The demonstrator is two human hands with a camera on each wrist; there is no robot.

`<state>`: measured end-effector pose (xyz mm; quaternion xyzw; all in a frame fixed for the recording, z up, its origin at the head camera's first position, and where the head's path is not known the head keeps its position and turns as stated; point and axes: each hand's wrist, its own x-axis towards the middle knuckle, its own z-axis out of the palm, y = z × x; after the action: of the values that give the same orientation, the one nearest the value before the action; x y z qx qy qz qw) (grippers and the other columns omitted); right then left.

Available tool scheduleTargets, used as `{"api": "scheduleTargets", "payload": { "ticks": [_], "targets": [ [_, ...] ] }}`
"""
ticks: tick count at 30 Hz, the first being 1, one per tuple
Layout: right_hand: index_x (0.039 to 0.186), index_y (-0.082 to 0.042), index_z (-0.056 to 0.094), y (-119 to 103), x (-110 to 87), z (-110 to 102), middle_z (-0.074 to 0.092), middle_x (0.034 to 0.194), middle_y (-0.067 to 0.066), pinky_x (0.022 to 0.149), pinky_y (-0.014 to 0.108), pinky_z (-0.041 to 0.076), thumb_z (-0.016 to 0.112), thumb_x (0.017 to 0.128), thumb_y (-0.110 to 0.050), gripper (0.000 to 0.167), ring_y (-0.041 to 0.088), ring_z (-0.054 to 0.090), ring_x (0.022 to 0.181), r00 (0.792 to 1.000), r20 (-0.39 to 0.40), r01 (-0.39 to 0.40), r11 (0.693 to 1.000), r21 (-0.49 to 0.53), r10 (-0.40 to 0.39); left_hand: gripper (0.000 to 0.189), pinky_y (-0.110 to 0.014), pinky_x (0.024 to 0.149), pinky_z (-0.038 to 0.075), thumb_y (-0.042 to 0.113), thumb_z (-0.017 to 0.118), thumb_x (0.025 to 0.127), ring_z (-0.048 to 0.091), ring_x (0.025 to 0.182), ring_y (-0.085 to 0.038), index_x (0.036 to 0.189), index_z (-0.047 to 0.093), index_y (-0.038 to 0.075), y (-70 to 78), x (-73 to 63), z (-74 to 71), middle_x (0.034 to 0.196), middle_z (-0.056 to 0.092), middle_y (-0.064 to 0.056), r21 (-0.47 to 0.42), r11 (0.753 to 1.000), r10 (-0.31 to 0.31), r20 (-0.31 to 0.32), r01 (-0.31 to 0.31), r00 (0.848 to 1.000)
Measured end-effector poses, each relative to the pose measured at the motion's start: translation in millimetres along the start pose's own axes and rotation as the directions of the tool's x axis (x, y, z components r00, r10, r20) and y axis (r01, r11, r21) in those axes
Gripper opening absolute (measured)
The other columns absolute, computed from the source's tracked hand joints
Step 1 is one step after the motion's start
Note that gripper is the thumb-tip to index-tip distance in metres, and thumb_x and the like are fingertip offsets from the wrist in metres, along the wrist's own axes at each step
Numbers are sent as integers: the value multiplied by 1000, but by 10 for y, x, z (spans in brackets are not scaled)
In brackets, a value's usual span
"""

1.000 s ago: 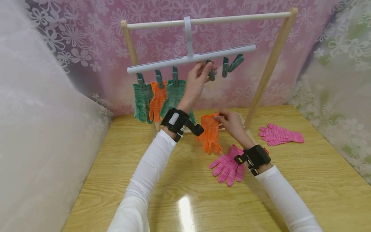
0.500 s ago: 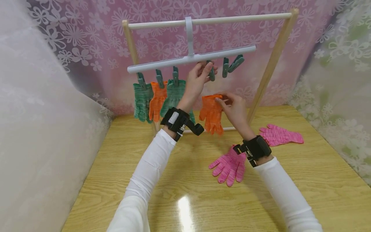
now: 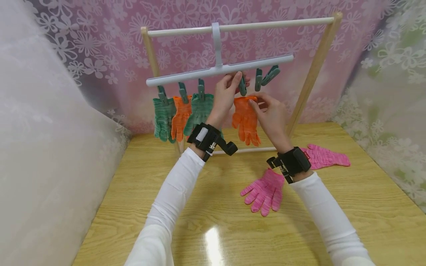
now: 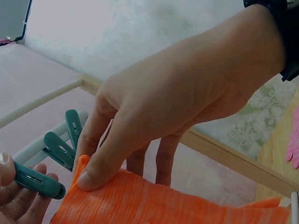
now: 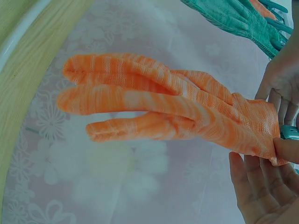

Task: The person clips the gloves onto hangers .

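Observation:
In the head view my left hand [image 3: 226,94] pinches a green clothespin [image 3: 242,87] below the hanger bar [image 3: 186,75]. My right hand [image 3: 273,116] holds an orange knit glove [image 3: 246,120] by its cuff, fingers hanging down, just under that clothespin. The left wrist view shows the right thumb on the glove's cuff [image 4: 121,198], with the clothespin [image 4: 39,179] close beside it. From the right wrist the glove [image 5: 201,109] stretches across, its cuff edge near the clothespin [image 5: 289,132]. Whether the clothespin's jaws touch the cuff is hard to tell.
Left along the bar hang a green glove [image 3: 164,120], an orange glove [image 3: 181,118] and another green glove [image 3: 201,111], each clipped. Two clothespins [image 3: 259,79] hang at right. Pink gloves [image 3: 264,192] lie on the table [image 3: 133,207]. A wooden rack [image 3: 314,70] carries the hanger.
My right hand has raised the orange glove from near the tabletop to just below the clothespin. The left hand has stayed on the clothespin.

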<state>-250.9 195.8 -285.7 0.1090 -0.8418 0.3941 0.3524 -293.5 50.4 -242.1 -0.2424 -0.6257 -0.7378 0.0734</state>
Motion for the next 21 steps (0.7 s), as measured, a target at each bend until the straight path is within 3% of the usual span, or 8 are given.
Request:
{"api": "scheduleTargets", "payload": {
  "ticks": [5, 10, 21],
  "targets": [
    [116, -4, 75, -42, 37, 14, 76, 106, 14, 80, 46, 59, 69, 99, -25, 28, 31, 72, 86, 999, -29, 27, 1000, -10, -28, 34, -20, 96, 51, 29, 54, 106, 70, 103, -16, 123, 68, 3, 4, 10, 27, 114, 73, -12, -24, 999, -38, -48, 37, 998],
    [114, -2, 75, -72, 79, 22, 76, 104, 15, 79, 45, 60, 70, 98, -24, 27, 30, 73, 84, 998, -46, 43, 998, -35, -45, 34, -19, 95, 51, 30, 54, 105, 71, 102, -16, 122, 68, 4, 7, 15, 31, 114, 74, -12, -39, 998, -57, -57, 55, 997],
    [110, -2, 75, -111, 153, 46, 76, 100, 15, 78, 42, 60, 71, 97, -25, 27, 28, 74, 84, 993, -85, 79, 995, -57, -84, 36, -21, 92, 53, 26, 53, 106, 70, 103, -19, 127, 66, 0, -5, -6, 12, 115, 73, -14, -27, 1000, -13, -48, 12, 999]
  ]
}}
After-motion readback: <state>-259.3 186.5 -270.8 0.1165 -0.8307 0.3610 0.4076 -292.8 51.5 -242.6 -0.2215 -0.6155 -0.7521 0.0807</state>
